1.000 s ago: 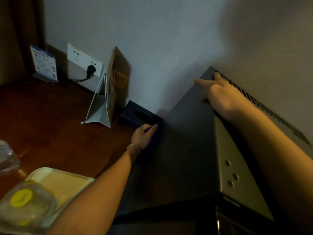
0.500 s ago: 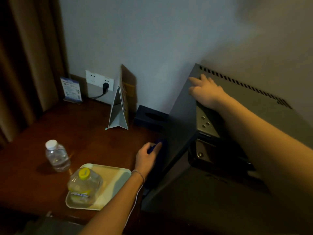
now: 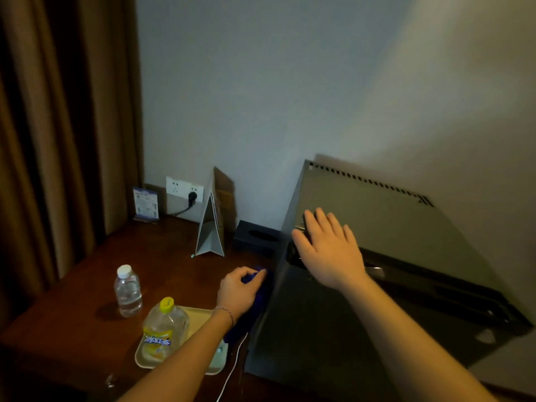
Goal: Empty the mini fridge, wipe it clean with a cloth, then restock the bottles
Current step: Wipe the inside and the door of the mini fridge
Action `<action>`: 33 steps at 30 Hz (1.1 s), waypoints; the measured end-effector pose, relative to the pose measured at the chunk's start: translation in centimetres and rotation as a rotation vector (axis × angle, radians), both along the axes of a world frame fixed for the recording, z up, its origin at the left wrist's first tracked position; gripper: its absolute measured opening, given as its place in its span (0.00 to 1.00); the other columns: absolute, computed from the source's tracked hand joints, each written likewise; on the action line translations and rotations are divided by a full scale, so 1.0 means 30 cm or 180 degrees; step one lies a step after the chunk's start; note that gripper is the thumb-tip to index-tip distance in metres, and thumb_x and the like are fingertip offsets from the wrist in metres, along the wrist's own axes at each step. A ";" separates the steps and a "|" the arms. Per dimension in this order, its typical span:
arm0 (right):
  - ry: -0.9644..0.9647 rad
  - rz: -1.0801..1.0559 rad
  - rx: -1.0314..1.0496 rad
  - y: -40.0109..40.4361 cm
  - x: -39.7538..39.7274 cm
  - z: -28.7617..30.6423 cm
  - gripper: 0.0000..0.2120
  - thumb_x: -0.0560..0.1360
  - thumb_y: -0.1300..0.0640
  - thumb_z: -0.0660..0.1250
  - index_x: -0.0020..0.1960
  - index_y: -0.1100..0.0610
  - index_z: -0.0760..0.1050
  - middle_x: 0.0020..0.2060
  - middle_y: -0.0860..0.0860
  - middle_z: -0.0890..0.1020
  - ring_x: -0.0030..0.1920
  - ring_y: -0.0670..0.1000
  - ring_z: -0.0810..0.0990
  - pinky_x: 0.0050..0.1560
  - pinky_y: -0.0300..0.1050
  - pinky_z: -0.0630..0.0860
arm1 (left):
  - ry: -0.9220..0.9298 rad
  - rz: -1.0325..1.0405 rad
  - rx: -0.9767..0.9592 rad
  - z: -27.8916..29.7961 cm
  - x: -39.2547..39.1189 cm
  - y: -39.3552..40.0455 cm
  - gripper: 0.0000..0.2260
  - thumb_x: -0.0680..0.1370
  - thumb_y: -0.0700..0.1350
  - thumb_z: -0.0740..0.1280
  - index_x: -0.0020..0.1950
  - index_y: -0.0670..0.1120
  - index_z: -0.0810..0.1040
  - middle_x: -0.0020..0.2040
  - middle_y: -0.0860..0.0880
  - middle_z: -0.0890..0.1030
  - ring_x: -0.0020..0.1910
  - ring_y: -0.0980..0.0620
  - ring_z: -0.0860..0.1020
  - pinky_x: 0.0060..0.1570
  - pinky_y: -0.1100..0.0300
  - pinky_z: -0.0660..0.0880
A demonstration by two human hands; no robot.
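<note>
A plain pale wall [image 3: 290, 97] stands ahead of me, dim on the left and brighter toward the upper right. Brown curtains [image 3: 58, 140] hang down the left side. Below them runs a dark reddish wood table [image 3: 72, 320]. Low on the wall, a white socket plate [image 3: 184, 188] has a black plug [image 3: 192, 196] in it, the cord trailing left.

Brown curtains [image 3: 66, 140] are hung down the left side, next to a plain pale wall [image 3: 261, 97]. A white socket plate [image 3: 184, 189] is mounted low on it — one black plug [image 3: 192, 196] is stuck in. On the dark wood table [image 3: 72, 323], a folded tent card [image 3: 213, 224], a small blue-and-white sign [image 3: 146, 203] and a dark tissue box [image 3: 256, 237] are lined up along the back.
</note>
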State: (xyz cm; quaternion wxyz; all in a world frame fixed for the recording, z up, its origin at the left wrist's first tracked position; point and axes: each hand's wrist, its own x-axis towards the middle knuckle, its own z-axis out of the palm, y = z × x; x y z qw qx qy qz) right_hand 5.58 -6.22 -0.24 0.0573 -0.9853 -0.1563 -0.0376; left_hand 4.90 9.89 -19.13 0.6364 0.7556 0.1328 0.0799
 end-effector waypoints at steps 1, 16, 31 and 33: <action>-0.0110 0.0022 0.0026 -0.018 -0.037 -0.014 0.30 0.82 0.37 0.40 0.82 0.47 0.45 0.81 0.48 0.47 0.80 0.51 0.43 0.79 0.57 0.43 | -0.0057 0.0024 0.0203 0.043 -0.017 0.008 0.09 0.76 0.59 0.69 0.43 0.55 0.82 0.42 0.53 0.83 0.43 0.55 0.81 0.51 0.49 0.80; -0.0482 0.0197 0.0089 -0.207 -0.279 -0.098 0.33 0.82 0.39 0.50 0.79 0.58 0.52 0.80 0.58 0.52 0.78 0.60 0.51 0.77 0.56 0.45 | -0.0082 0.0785 0.2226 0.563 -0.311 -0.102 0.14 0.74 0.66 0.67 0.40 0.56 0.79 0.44 0.54 0.80 0.43 0.51 0.79 0.46 0.53 0.80; -0.0078 0.0199 0.0523 -0.198 -0.405 -0.004 0.27 0.81 0.35 0.45 0.65 0.53 0.66 0.66 0.54 0.65 0.68 0.59 0.62 0.66 0.58 0.60 | -0.0194 0.0639 0.2832 0.755 -0.490 -0.101 0.13 0.77 0.61 0.67 0.38 0.55 0.76 0.40 0.55 0.78 0.39 0.57 0.77 0.39 0.59 0.73; -0.0006 0.0131 0.0560 -0.206 -0.455 -0.015 0.28 0.81 0.34 0.45 0.66 0.53 0.66 0.67 0.54 0.64 0.68 0.59 0.62 0.66 0.58 0.60 | -0.0210 0.0586 0.2800 0.767 -0.510 -0.099 0.12 0.77 0.61 0.66 0.40 0.55 0.77 0.40 0.55 0.79 0.40 0.57 0.77 0.39 0.59 0.74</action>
